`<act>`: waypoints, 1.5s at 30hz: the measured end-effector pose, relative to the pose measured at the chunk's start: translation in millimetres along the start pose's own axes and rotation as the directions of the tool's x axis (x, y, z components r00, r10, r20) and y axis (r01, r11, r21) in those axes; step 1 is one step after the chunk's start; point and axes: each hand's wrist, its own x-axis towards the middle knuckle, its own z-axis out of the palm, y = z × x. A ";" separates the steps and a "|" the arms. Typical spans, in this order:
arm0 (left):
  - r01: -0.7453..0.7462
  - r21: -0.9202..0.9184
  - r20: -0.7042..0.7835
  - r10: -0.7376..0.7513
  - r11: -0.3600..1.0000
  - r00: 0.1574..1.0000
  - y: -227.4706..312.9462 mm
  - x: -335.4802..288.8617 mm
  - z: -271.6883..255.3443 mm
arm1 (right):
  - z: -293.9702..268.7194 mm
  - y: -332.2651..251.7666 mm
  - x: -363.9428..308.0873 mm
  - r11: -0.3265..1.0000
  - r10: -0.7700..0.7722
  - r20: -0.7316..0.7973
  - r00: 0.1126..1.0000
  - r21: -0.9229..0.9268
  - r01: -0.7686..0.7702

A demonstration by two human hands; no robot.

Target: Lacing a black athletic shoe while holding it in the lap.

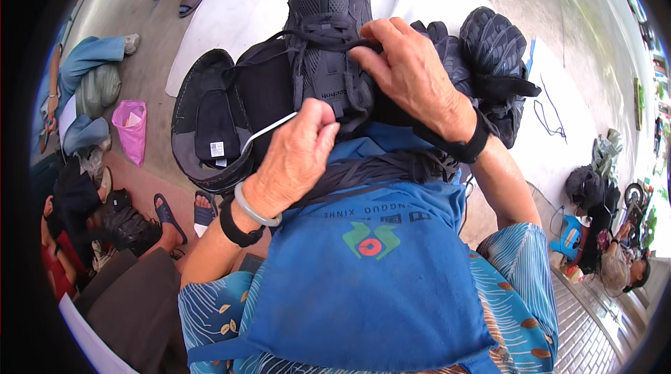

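A black mesh sneaker (323,7) lies in front of me, toe pointing away, with black laces (327,37) threaded across its upper part. My right hand (412,73) is at the shoe's right side, thumb and forefinger pinched on a black shoelace that runs across the sneaker. Closed near the shoe's opening, my left hand (297,154) grips a thin white stick-like piece (271,129) that sticks out to the left; its other end is hidden in my fingers. Beside it on the left, another black shoe (210,119) shows its opening and a pale label inside.
More black shoes (493,52) are piled on the right of the white table (241,3). A loose black lace (552,122) lies beyond them. Bundled dark laces (377,175) rest on my blue apron (314,290). A pink bag (130,133) and seated people are at left.
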 end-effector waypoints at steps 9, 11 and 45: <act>-0.276 0.434 -0.022 0.316 0.858 0.949 -9.5 24.2 0.8 | 15.8 -35.1 -20.3 0.976 0.079 -0.036 0.996 -0.198 -0.085; -0.297 0.535 0.040 0.328 0.791 0.944 -16.6 21.9 4.1 | 15.9 -36.9 -18.8 0.980 0.107 -0.066 0.992 -0.162 -0.117; -0.148 0.122 -0.260 0.176 0.981 0.949 -6.6 64.1 22.8 | 9.9 -0.2 -21.3 0.995 0.052 -0.001 0.999 0.087 -0.052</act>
